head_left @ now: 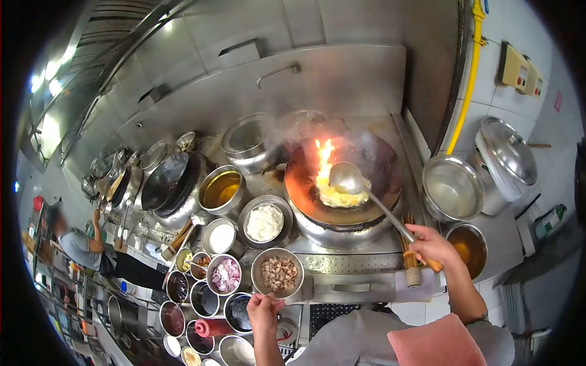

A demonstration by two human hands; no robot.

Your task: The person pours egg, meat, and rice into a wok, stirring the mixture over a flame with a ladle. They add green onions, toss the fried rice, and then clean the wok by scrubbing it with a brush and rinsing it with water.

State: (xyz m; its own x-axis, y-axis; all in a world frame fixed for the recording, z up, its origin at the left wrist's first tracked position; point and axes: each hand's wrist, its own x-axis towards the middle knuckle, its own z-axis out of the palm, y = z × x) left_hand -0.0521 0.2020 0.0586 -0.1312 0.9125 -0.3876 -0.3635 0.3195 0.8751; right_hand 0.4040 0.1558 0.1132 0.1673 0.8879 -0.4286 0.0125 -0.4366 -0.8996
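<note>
In my right hand (432, 245) is the wooden-ended handle of a long metal ladle (347, 179). The ladle's bowl is over the large wok (381, 165), against a yellow, egg-like mass (342, 197), with orange flames rising beside it. My left hand (265, 312) grips the near rim of a metal bowl (278, 274) holding small brown chopped pieces that look like meat. Just beyond that bowl sits a bowl of white rice (264, 223), and to its left is a bowl of sliced purple onion (226, 274).
A pot of yellow oil (221, 189) and a black wok (165, 182) stand left. Several sauce bowls and a red bottle (213, 328) are at lower left. A pot of cloudy liquid (453, 188) and a bamboo brush (411, 259) are right. Another person (85, 247) stands far left.
</note>
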